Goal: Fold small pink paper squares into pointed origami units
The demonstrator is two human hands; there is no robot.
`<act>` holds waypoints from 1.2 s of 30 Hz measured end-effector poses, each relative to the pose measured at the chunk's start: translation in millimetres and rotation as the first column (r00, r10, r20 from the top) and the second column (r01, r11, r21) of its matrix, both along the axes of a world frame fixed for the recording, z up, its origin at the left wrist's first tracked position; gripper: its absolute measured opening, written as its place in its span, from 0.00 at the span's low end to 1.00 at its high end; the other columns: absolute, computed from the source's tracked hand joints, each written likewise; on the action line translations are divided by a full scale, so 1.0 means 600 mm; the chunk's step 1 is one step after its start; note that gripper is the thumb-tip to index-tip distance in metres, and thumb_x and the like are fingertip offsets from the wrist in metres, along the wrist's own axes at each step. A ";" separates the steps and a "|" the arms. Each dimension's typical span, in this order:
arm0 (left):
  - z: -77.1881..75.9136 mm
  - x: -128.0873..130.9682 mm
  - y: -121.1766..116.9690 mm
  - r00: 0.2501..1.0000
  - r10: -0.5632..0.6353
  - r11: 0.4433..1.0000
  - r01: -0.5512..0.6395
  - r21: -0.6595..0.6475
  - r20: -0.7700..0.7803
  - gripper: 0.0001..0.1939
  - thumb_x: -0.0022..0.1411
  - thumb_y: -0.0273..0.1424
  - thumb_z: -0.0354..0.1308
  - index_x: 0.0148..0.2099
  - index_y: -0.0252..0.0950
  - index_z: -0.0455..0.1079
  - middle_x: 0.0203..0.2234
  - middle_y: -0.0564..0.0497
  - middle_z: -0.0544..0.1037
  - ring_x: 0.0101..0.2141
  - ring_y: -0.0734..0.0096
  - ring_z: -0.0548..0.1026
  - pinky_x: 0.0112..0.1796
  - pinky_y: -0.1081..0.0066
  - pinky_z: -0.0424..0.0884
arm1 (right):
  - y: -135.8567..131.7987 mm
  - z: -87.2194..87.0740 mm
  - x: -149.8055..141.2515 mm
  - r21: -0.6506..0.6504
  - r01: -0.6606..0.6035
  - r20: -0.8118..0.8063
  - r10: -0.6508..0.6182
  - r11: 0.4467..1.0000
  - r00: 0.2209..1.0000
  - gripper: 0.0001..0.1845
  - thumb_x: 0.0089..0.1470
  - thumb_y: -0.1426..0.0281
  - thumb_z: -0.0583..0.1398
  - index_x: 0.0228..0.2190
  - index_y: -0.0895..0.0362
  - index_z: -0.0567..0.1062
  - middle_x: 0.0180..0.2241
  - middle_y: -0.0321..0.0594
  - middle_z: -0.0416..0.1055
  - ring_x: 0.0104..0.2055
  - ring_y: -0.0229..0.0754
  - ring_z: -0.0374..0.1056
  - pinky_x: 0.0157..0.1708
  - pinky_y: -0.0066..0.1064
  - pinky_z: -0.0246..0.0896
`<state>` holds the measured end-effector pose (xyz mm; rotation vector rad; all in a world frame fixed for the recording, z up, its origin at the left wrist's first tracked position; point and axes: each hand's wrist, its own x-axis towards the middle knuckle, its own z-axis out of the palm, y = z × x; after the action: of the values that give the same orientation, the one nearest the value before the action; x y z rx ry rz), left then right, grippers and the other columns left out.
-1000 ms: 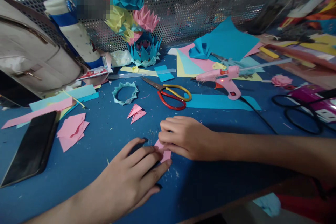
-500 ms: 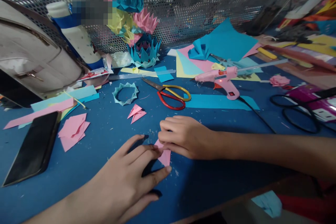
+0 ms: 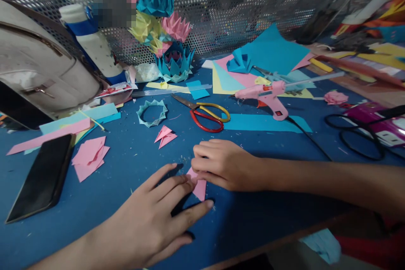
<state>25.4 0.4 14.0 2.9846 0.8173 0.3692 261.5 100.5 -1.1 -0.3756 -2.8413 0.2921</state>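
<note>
A small folded piece of pink paper lies on the blue tabletop, partly covered by my fingers. My left hand is open, its fingers spread, with the middle fingertips touching the paper's left side. Curled in from the right, my right hand has its fingers closed at the paper's upper edge. Just beyond them lie folded pink paper pieces and a light-blue pointed paper ring. Scissors with one red and one yellow handle rest behind my right hand.
On the left are a phone, stacked pink squares, a bag and a bottle. Behind stand paper lotus flowers. A pink glue gun with a black cord lies right. The table's front edge runs below my right arm.
My left thumb-side finger has stretched slightly to the right, past the paper's lower corner. The right hand stays nearly still; the view has shifted a little.
</note>
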 end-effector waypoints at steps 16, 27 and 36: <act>-0.008 0.000 -0.007 0.999 0.035 0.998 -0.035 -0.044 -0.007 0.25 0.74 0.43 0.51 0.67 0.38 0.64 0.54 0.42 0.72 0.56 0.53 0.69 0.63 0.45 0.56 | -0.001 0.001 0.001 0.007 0.001 0.028 -0.002 1.000 1.000 0.14 0.70 0.64 0.51 0.35 0.57 0.71 0.35 0.39 0.67 0.34 0.41 0.55 0.34 0.33 0.45; -0.015 0.000 -0.010 0.992 0.072 0.994 -0.063 -0.084 0.104 0.21 0.74 0.43 0.49 0.63 0.42 0.69 0.53 0.42 0.73 0.56 0.54 0.69 0.62 0.43 0.56 | 0.001 -0.001 0.000 0.024 -0.005 0.014 0.004 1.000 1.000 0.15 0.70 0.64 0.50 0.35 0.56 0.71 0.34 0.39 0.66 0.34 0.42 0.56 0.34 0.33 0.45; -0.011 -0.003 -0.005 0.994 0.069 0.993 -0.061 -0.097 0.081 0.22 0.76 0.39 0.49 0.67 0.42 0.64 0.55 0.46 0.74 0.56 0.57 0.70 0.65 0.44 0.50 | 0.000 -0.001 0.000 0.024 -0.012 0.006 0.012 1.000 1.000 0.16 0.71 0.64 0.50 0.34 0.57 0.70 0.34 0.40 0.66 0.34 0.41 0.55 0.34 0.33 0.45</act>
<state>23.8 -2.5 7.2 2.8403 0.8983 0.4419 261.6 100.5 -1.8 -0.3554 -2.8512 0.2598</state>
